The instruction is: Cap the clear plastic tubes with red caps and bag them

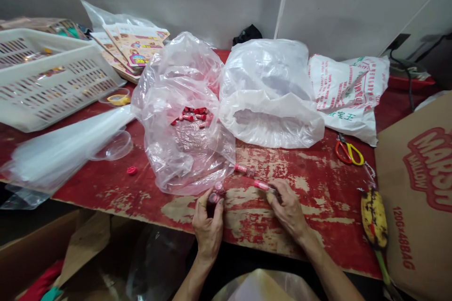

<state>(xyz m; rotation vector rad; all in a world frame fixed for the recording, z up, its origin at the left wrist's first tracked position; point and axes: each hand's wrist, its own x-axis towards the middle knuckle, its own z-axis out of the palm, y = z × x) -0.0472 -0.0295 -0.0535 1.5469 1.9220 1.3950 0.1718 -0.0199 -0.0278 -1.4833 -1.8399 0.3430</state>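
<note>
Left hand [208, 225] pinches pink-ended round tubes [214, 196], right hand [290, 209] a slim pink-and-clear plastic tube [262, 185], over the worn red counter [339, 207]; the crinkled clear plastic bag [159, 148] gapes near them, presumably for easy reach

Room between right hand [287, 209] and scissors [349, 149]; an open white bag [264, 73] (bulky) blocks behind.
</note>
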